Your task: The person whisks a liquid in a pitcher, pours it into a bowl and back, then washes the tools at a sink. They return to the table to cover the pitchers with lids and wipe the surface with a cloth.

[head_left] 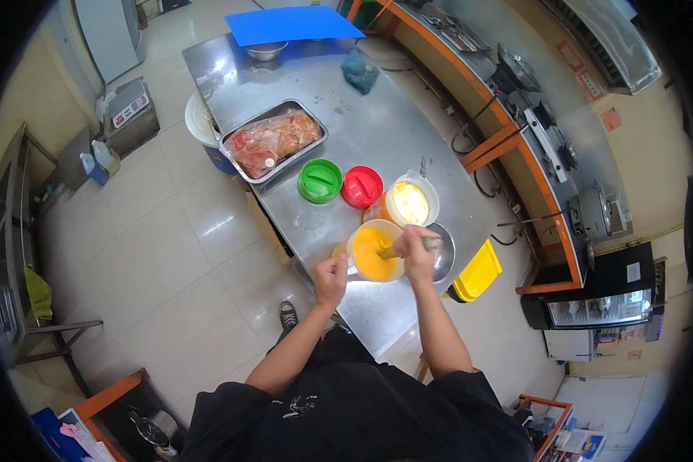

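Observation:
A pitcher (354, 251) of orange-yellow liquid (373, 266) stands near the front of the steel table. My left hand (332, 280) is closed around its handle. My right hand (418, 252) grips a utensil with a thick pale handle (433, 243); its lower end dips into the liquid, so I cannot make out its kind. Just behind is a second pitcher (430, 192) with pale, yellowish contents. A steel bowl (443, 258) sits by my right hand, partly hidden. Close by are a green round lid (320, 181) and a red round lid (362, 187).
A steel tray (248, 179) holds bagged meat (273, 142) at the table's left edge. Farther back lie a dark green cloth (359, 72) and a blue board (292, 26) above a metal bowl (266, 51). A yellow-lidded bin (477, 273) stands right of the table.

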Available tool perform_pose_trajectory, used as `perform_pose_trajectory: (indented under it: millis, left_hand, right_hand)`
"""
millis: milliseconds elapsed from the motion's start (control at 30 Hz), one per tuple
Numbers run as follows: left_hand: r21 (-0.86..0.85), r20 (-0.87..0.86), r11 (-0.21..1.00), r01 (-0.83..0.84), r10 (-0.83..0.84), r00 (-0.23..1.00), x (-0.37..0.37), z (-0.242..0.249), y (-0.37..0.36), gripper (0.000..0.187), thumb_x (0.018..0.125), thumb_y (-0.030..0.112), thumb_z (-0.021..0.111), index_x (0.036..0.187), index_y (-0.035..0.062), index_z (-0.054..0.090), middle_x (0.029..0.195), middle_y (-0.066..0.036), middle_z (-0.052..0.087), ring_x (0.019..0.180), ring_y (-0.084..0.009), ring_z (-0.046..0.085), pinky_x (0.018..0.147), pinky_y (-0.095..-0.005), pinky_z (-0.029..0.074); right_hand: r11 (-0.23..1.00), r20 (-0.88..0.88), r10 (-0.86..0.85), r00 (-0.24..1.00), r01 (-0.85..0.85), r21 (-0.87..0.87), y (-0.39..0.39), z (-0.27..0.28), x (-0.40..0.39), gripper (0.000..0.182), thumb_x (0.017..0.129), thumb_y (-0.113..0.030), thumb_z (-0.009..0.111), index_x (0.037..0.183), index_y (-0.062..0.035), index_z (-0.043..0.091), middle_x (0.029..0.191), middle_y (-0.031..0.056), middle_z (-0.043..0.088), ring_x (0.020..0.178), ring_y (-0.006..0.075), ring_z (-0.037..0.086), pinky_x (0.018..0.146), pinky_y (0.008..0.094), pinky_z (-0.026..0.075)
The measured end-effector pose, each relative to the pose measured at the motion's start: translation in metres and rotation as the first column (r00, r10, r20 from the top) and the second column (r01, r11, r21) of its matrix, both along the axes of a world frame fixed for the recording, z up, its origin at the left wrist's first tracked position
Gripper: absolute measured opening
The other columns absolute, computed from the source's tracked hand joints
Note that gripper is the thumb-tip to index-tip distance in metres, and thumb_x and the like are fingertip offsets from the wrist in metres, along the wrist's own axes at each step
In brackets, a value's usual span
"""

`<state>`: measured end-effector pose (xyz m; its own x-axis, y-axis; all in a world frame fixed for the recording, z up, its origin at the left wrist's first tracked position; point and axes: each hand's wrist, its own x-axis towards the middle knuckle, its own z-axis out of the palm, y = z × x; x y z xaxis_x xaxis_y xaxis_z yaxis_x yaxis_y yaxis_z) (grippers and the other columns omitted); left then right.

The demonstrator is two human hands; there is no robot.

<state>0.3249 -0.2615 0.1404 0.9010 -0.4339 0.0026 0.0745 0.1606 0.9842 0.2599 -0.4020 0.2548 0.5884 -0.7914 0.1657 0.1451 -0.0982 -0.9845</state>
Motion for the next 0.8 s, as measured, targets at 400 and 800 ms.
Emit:
perform_pose_trajectory:
  millis: [400, 800]
  left_hand:
    - [0.041, 0.037, 0.999, 0.009, -0.010, 0.999, -0.003, 0.009, 0.003, 0.037, 0.092, 0.024, 0.056, 0.067, -0.0042, 0.057, 0.048, -0.004, 0.042, 0.048, -0.0082, 0.040, 0.046, -0.0310, 0.032]
    - [0.059, 0.034, 0.997, 0.058, -0.060, 0.998, -0.009, 0.010, 0.000, 0.034, 0.092, 0.026, 0.055, 0.078, -0.0033, 0.065, 0.054, -0.014, 0.054, 0.051, -0.0095, 0.052, 0.049, -0.0311, 0.039]
  right_hand:
    - [0.994, -0.057, 0.063, 0.996, -0.068, -0.091, 0.011, -0.010, 0.016, 0.036, 0.089, -0.014, 0.056, 0.056, -0.0074, 0.044, 0.047, 0.0004, 0.040, 0.039, 0.0100, 0.037, 0.039, 0.0267, 0.030]
    - [0.893, -0.156, 0.088, 0.984, -0.147, -0.424, 0.036, -0.012, 0.015, 0.039, 0.090, -0.013, 0.056, 0.054, -0.0097, 0.041, 0.048, -0.0003, 0.043, 0.042, 0.0072, 0.038, 0.040, 0.0270, 0.029]
